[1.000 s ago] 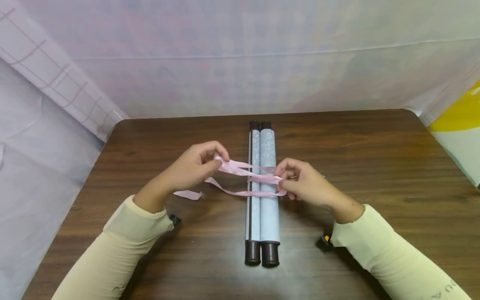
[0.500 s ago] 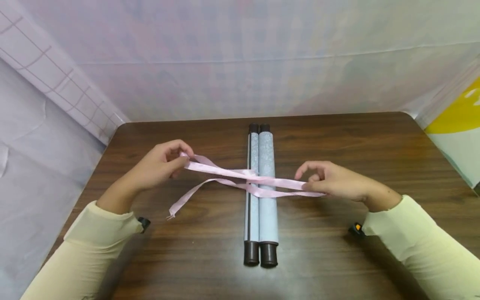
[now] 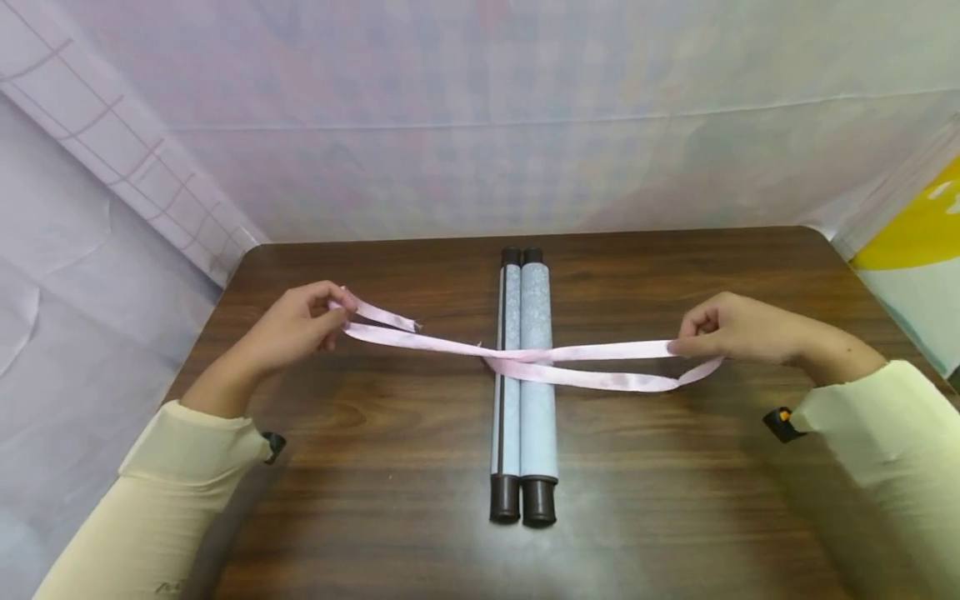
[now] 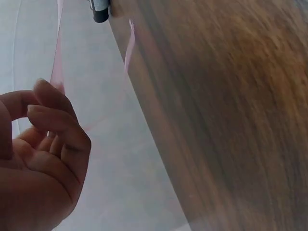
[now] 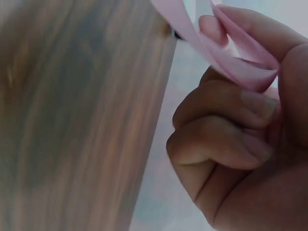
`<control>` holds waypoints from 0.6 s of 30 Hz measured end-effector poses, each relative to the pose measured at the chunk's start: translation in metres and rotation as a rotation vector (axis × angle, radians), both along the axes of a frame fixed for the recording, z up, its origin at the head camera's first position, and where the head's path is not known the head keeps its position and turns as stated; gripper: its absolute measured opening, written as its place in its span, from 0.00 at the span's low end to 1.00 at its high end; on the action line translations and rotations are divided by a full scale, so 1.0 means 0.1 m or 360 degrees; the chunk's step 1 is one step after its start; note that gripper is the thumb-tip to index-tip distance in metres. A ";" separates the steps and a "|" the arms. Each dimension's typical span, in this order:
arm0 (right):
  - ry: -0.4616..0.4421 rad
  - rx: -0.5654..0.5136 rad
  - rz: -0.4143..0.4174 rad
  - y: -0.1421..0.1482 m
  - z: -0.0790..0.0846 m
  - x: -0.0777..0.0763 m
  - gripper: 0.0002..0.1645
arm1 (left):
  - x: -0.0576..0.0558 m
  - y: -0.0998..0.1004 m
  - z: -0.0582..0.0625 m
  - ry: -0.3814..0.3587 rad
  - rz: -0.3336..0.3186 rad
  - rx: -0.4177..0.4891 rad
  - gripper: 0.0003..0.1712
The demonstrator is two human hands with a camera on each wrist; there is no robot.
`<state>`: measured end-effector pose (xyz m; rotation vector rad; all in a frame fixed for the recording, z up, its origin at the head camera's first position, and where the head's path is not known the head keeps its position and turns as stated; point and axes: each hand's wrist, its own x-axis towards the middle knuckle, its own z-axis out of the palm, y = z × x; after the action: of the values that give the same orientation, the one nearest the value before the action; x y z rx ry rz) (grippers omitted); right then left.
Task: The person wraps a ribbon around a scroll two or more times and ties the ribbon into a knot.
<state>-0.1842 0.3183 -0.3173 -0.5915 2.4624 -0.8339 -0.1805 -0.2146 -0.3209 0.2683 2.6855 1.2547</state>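
Note:
Two pale blue rolls with dark brown end caps form a double scroll (image 3: 537, 425) lying lengthwise on the table. A pink ribbon (image 3: 611, 380) crosses over its middle, where the strands meet. Out to the left, my left hand (image 3: 303, 329) pinches one stretch of the ribbon between thumb and fingers, and a short frayed end dangles beside it. On the other side my right hand (image 3: 738, 329) pinches a folded loop of ribbon. In the right wrist view the ribbon loop (image 5: 236, 67) passes between the thumb and curled fingers.
The brown wooden table (image 3: 390, 517) carries the scroll near its centre. Behind it rises a pale patterned sheet (image 3: 480, 125), with a white cloth (image 3: 52, 333) to the left. A yellow and white panel (image 3: 911, 225) stands at the right.
My hands have moved apart, left hand leftward and right hand rightward. The ribbon strands have drawn tighter across the scroll, and the loop on the right has grown longer.

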 end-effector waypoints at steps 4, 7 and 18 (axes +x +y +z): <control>0.0110 0.0155 -0.0024 0.11 0.06 -0.06 0.22 | -0.01 -0.03 -0.03 -0.0022 0.0045 -0.0107 0.10; 0.0210 0.0302 -0.0034 0.17 0.08 -0.10 0.21 | -0.01 -0.04 -0.05 -0.0017 0.0045 -0.0158 0.09; 0.0492 0.0577 -0.0069 0.13 0.09 -0.16 0.08 | 0.04 -0.04 -0.03 -0.0076 -0.0154 -0.0370 0.12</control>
<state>-0.1998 0.3310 -0.3087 -0.5671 2.8212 -0.3101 -0.1766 -0.2190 -0.3234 0.3268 2.7084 0.9000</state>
